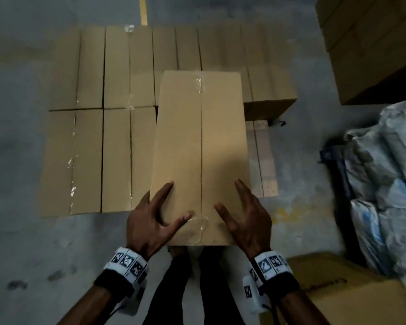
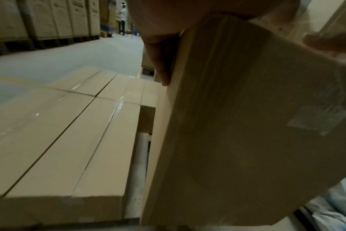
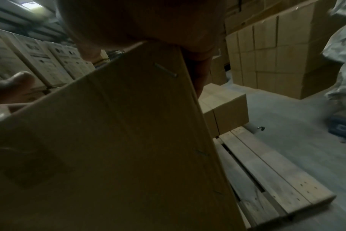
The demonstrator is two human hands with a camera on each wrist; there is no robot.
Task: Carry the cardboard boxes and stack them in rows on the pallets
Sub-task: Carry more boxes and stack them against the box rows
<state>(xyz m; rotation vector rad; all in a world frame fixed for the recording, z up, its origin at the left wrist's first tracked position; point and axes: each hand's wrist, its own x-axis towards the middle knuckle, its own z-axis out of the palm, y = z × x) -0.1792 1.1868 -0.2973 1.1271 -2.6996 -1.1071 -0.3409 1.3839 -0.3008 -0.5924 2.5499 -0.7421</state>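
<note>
Here I have the cardboard box [image 1: 201,156] up off the floor, held lengthwise away from me above the near right part of the pallet [image 1: 265,160]. My left hand [image 1: 150,221] clamps the box's left side and my right hand [image 1: 246,221] the right, fingers [image 1: 240,191] spread flat along the edges and thumbs lying across the top by the tape seam, so the load stays level between both palms. Holding it by the near end keeps the far end free to go down first. The stacked boxes [image 1: 103,113] already fill the far row and the near left, tight side by side; only bare slats show at the near right, which I judge to be the slot. Just beside that gap on the right lie pale wrapped bundles [image 1: 384,184], and another carton [image 1: 338,289] sits by my right leg, so there is little room to swing wide.
</note>
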